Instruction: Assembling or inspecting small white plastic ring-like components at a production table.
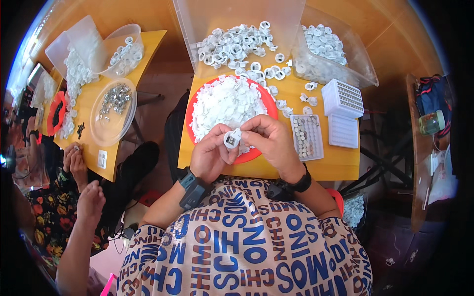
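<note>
"Hands?"
"Two, close together: left hand (209, 155), one, clamped on white round part (232, 139), one; right hand (272, 144), one, at its edge."
"Location?"
"Over red basin (270, 102), one; disc tray (317, 139), one, to the right."

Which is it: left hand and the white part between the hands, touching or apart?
Touching: the head view shows the left hand pinching the white part.

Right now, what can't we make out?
Head view: floor of the red basin, buried under heaped white pieces.
Head view: back of the round white part, facing away.
Head view: whether the right hand grips that part; its fingers cover the contact.
Head view: bottom of the clear bin at right, covered by parts.
</note>
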